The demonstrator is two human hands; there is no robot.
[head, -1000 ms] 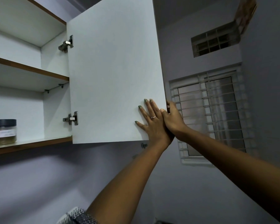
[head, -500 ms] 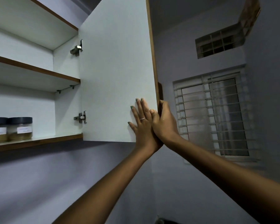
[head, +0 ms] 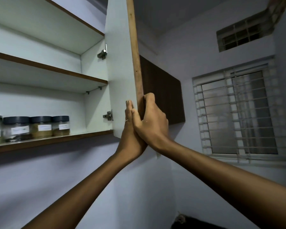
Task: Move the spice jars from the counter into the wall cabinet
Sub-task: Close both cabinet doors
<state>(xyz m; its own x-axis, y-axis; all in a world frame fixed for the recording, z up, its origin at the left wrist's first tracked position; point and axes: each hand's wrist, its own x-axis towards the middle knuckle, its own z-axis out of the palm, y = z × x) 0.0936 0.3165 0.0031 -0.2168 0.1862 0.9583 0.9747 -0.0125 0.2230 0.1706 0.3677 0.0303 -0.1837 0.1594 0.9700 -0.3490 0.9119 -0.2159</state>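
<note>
On the lowest shelf (head: 51, 140) of the wall cabinet (head: 40, 90), four labelled spice jars (head: 40, 127) are lined up. Its door (head: 120, 71) is clasped at the free edge: left hand (head: 130, 128) laid flat inside, right hand (head: 151, 119) curled outside. Stowing seems finished, with closing judged the remaining step; the counter cannot be seen.

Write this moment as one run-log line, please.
left hand: flat on cabinet door | right hand: grips door edge | spice jars: on bottom shelf
</note>
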